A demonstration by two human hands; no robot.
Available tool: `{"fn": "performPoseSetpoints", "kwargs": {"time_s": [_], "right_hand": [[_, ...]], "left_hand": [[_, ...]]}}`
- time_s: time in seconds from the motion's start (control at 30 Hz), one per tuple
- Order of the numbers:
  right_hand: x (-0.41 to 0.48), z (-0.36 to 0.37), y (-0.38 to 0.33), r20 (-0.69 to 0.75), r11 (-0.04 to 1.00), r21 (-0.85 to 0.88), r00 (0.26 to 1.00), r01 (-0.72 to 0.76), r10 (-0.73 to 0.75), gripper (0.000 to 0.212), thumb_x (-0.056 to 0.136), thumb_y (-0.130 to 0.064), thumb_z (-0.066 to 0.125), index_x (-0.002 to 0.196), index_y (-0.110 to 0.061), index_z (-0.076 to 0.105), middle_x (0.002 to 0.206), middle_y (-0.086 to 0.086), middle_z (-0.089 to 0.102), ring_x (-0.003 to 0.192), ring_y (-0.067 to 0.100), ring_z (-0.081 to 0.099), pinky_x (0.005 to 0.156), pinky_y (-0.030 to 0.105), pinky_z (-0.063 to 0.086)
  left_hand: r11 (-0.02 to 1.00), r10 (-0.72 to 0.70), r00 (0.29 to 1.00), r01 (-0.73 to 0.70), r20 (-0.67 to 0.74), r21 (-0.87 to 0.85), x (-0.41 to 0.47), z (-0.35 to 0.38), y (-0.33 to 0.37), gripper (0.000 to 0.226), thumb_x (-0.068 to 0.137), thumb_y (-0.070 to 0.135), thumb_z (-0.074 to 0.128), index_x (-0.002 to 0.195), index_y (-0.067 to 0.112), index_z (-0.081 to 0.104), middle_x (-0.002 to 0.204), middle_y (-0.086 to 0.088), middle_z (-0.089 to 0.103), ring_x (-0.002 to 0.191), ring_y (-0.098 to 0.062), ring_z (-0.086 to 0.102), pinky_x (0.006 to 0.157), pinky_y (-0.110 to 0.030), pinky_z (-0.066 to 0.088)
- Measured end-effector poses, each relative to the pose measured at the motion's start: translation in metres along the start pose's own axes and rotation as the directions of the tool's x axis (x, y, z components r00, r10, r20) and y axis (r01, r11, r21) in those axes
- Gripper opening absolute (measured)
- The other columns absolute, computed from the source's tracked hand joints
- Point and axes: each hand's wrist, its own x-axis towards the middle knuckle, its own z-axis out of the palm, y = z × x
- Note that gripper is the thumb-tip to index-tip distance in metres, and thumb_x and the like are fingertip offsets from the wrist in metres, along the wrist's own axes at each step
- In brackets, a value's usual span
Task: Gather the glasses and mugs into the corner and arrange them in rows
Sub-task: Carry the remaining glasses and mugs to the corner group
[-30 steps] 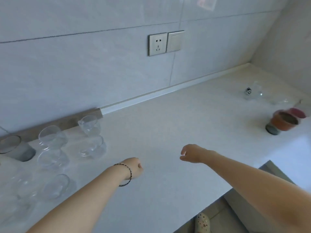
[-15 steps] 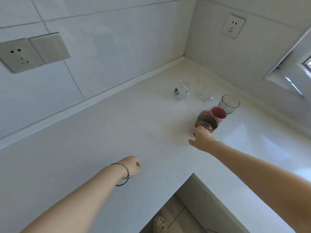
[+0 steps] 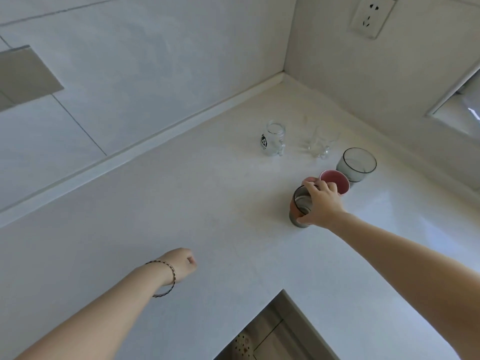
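Through the head camera I saw my right hand (image 3: 322, 203) curled over the rim of a terracotta mug (image 3: 296, 207) with a grey base, thumb on its near side and fingers (image 3: 310, 181) over the far edge, the mug upright on the white surface (image 3: 181, 203). It stood just in front of the pink mug (image 3: 337, 183), so close that I could not tell whether the two touched. Just behind the pink mug, and to its right, stood a grey-tinted glass (image 3: 357, 165) with a dark rim. Further behind the pink mug and to its left was a clear jar mug (image 3: 272, 139) bearing a black-and-white label; the print on it was too small for me to read. Between that jar and the tinted glass I could make out some clear glassware (image 3: 318, 145), too faint against the surface to count. Well in front of the pink mug and off to its left, my left hand (image 3: 183, 263) was clenched with nothing in it, a thin bracelet (image 3: 166, 279) on the wrist. High behind the pink mug, a white socket (image 3: 371, 15) sat on the wall, unmarked as far as I could see.
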Motion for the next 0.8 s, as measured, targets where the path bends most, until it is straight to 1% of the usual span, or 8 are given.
{"fn": "performPoseSetpoints", "kwargs": {"time_s": [0.13, 0.23, 0.33, 0.43, 0.47, 0.53, 0.67, 0.8], "right_hand": [[-0.011, 0.004, -0.021, -0.008, 0.992, -0.054, 0.994, 0.112, -0.112, 0.095, 0.066, -0.039, 0.077, 0.146, -0.028, 0.027, 0.142, 0.004, 0.034, 0.128, 0.033, 0.031, 0.102, 0.040, 0.038], [-0.022, 0.009, -0.055, 0.015, 0.976, -0.022, 0.977, 0.215, -0.215, 0.090, 0.069, -0.045, 0.072, 0.145, -0.030, 0.027, 0.139, 0.002, 0.036, 0.125, 0.031, 0.035, 0.101, 0.039, 0.041], [-0.040, 0.015, -0.104, 0.032, 0.939, -0.001, 0.938, 0.344, -0.344, 0.086, 0.072, -0.053, 0.066, 0.145, -0.030, 0.027, 0.139, 0.000, 0.037, 0.126, 0.027, 0.037, 0.103, 0.036, 0.041], [-0.062, 0.029, -0.166, 0.076, 0.865, -0.038, 0.865, 0.500, -0.497, 0.085, 0.074, -0.053, 0.065, 0.146, -0.031, 0.025, 0.140, -0.001, 0.035, 0.127, 0.026, 0.036, 0.105, 0.035, 0.039], [-0.071, 0.035, -0.188, 0.090, 0.837, -0.041, 0.836, 0.546, -0.541, 0.086, 0.074, -0.052, 0.065, 0.146, -0.031, 0.025, 0.140, -0.001, 0.035, 0.127, 0.026, 0.036, 0.104, 0.034, 0.039], [-0.092, 0.046, -0.233, 0.124, 0.779, -0.047, 0.778, 0.625, -0.616, 0.087, 0.073, -0.051, 0.067, 0.146, -0.031, 0.024, 0.141, -0.002, 0.034, 0.127, 0.025, 0.035, 0.104, 0.034, 0.039], [-0.143, 0.073, -0.323, 0.198, 0.659, -0.043, 0.652, 0.751, -0.732, 0.089, 0.074, -0.050, 0.067, 0.148, -0.030, 0.021, 0.142, -0.001, 0.031, 0.129, 0.025, 0.033, 0.105, 0.035, 0.038], [-0.201, 0.103, -0.411, 0.221, 0.565, -0.024, 0.555, 0.825, -0.802, 0.091, 0.073, -0.048, 0.068, 0.147, -0.026, 0.020, 0.142, 0.000, 0.032, 0.129, 0.026, 0.033, 0.107, 0.035, 0.038]], "left_hand": [[0.997, -0.059, 0.998, 0.058, -0.002, -0.042, -0.007, 0.005, -0.022, 0.009, 0.094, 0.022, 0.039, 0.093, 0.020, 0.048, 0.103, 0.000, 0.054, 0.091, -0.016, 0.049, 0.077, -0.019, 0.035], [0.990, -0.112, 0.994, 0.112, 0.000, -0.089, -0.021, 0.009, -0.043, 0.010, 0.093, 0.019, 0.038, 0.091, 0.019, 0.048, 0.096, 0.000, 0.052, 0.085, -0.018, 0.049, 0.067, -0.022, 0.036], [0.974, -0.158, 0.987, 0.155, -0.007, -0.168, -0.041, 0.016, -0.073, 0.014, 0.091, 0.015, 0.037, 0.081, 0.019, 0.046, 0.087, -0.001, 0.047, 0.078, -0.019, 0.044, 0.059, -0.024, 0.032], [0.946, -0.208, 0.978, 0.197, -0.016, -0.258, -0.067, 0.032, -0.115, 0.032, 0.088, 0.010, 0.036, 0.060, 0.025, 0.030, 0.074, 0.000, 0.035, 0.076, -0.017, 0.034, 0.052, -0.024, 0.020], [0.932, -0.230, 0.973, 0.214, -0.024, -0.292, -0.077, 0.039, -0.131, 0.033, 0.087, 0.010, 0.036, 0.059, 0.027, 0.028, 0.074, 0.000, 0.035, 0.076, -0.016, 0.033, 0.051, -0.024, 0.018], [0.899, -0.292, 0.956, 0.261, -0.038, -0.353, -0.100, 0.055, -0.165, 0.028, 0.087, 0.011, 0.037, 0.062, 0.025, 0.033, 0.078, 0.000, 0.038, 0.072, -0.018, 0.035, 0.051, -0.023, 0.020], [0.817, -0.411, 0.911, 0.352, -0.034, -0.457, -0.152, 0.090, -0.240, 0.028, 0.086, 0.013, 0.038, 0.061, 0.026, 0.037, 0.073, 0.003, 0.037, 0.075, -0.019, 0.036, 0.053, -0.023, 0.024], [0.761, -0.487, 0.873, 0.412, -0.022, -0.502, -0.205, 0.125, -0.318, 0.035, 0.085, 0.012, 0.037, 0.056, 0.028, 0.024, 0.063, 0.005, 0.027, 0.056, -0.016, 0.029, 0.049, -0.023, 0.016]]}}
